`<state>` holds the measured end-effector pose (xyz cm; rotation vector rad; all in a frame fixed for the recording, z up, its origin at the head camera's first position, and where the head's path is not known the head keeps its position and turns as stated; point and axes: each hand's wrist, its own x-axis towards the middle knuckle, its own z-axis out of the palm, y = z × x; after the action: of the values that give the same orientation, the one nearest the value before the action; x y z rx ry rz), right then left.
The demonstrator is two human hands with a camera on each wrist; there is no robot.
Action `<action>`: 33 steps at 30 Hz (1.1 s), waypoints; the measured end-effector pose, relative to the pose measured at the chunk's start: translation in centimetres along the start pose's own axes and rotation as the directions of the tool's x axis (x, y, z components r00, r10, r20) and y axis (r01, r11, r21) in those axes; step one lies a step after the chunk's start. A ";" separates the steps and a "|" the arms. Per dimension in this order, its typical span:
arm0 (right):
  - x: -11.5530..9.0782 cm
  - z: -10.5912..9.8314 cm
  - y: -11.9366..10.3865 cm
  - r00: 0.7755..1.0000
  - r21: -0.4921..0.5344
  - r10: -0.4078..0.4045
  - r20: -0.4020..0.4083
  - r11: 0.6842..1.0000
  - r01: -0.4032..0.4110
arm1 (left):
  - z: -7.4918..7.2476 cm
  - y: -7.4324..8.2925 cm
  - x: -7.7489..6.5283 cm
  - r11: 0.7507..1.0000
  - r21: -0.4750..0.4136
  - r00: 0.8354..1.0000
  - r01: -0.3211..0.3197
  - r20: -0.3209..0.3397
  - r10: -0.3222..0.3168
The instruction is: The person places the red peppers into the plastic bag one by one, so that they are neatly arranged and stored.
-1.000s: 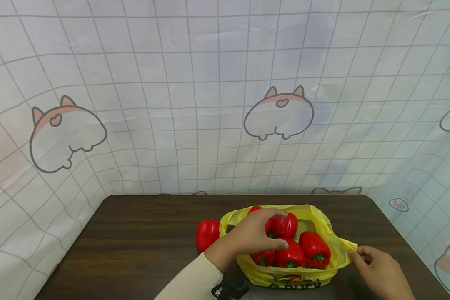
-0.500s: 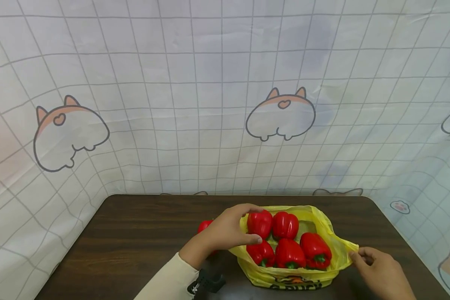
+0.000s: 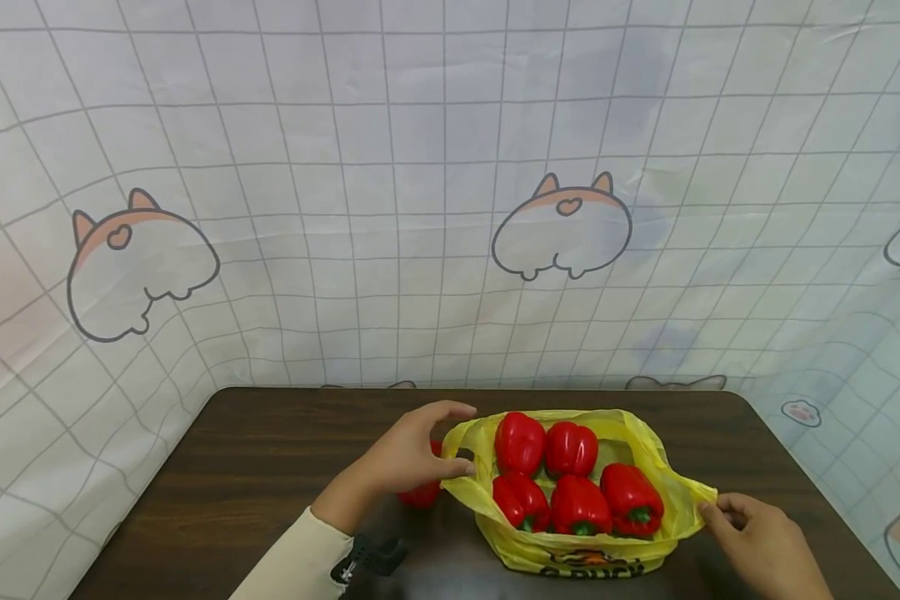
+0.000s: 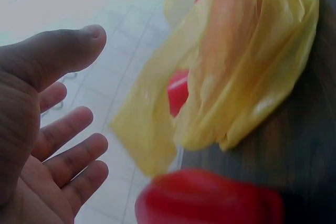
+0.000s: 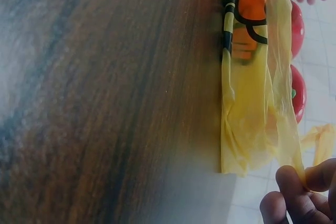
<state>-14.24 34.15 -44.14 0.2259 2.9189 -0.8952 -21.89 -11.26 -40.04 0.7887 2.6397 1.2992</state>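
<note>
A yellow plastic bag (image 3: 562, 557) lies with its mouth wide, holding several red bell peppers (image 3: 572, 450). One more red bell pepper (image 3: 420, 495) is outside it on the left, partly hidden behind my left hand (image 3: 408, 450). That hand is at the bag's left rim, thumb and fingers spread around nothing; the left wrist view has the hand (image 4: 58, 135) apart from both the bag (image 4: 262, 66) and the loose bell pepper (image 4: 205, 198). My right hand (image 3: 761, 537) pinches the bag's right corner, its fingers (image 5: 289, 182) bent onto the thin plastic in the right wrist view.
Everything stands on a dark brown wooden table (image 3: 285, 475), whose bare surface stretches left of the bag. A white grid-patterned cloth (image 3: 345, 208) with cartoon animals hangs behind and along the sides. A dark strap (image 3: 367, 554) is around my left wrist.
My left hand has moved left, from above the bell peppers in the bag to the left rim near the loose bell pepper. My right hand has stayed at the bag's corner.
</note>
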 end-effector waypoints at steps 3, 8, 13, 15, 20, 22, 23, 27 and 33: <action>0.0 0.0 0.1 1.000 -0.002 0.004 0.001 1.000 -0.004 | -0.6 -0.8 -0.6 1.000 -0.010 1.000 0.021 -0.021 -0.021; 0.0 0.1 0.1 1.000 0.004 0.004 0.005 1.000 -0.004 | -1.4 -2.4 -1.6 0.999 -0.012 0.998 0.040 -0.047 -0.040; 0.1 0.1 0.2 1.000 0.010 -0.001 0.007 1.000 0.001 | -1.9 -3.9 -2.6 0.998 0.012 0.995 0.069 -0.068 -0.068; 0.1 0.1 0.2 1.000 0.012 0.000 0.007 1.000 0.000 | -2.0 -4.4 -2.9 0.996 0.019 0.994 0.084 -0.070 -0.082; 0.2 0.2 0.3 1.000 0.011 0.002 0.002 1.000 -0.002 | -2.1 -5.7 -3.6 0.993 0.049 0.993 0.110 -0.052 -0.108; 0.2 0.3 0.3 1.000 0.010 -0.001 0.000 1.000 0.001 | -2.0 -6.2 -3.9 0.992 0.063 0.993 0.109 -0.043 -0.106; 0.2 0.3 0.3 1.000 0.011 -0.002 0.000 1.000 0.002 | -2.0 -6.5 -4.0 0.992 0.067 0.994 0.105 -0.041 -0.103; 0.1 0.3 0.3 1.000 0.011 -0.009 -0.007 1.000 0.009 | -1.6 -7.4 -4.4 0.993 0.079 0.996 0.090 -0.026 -0.088; 0.1 0.3 0.3 1.000 0.014 -0.014 -0.013 1.000 0.014 | -0.9 -8.0 -4.7 0.994 0.085 0.997 0.070 0.020 -0.072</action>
<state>-14.29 34.27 -44.55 0.2131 2.9309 -0.9197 -21.44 -18.25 -46.21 0.7080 2.6936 1.1612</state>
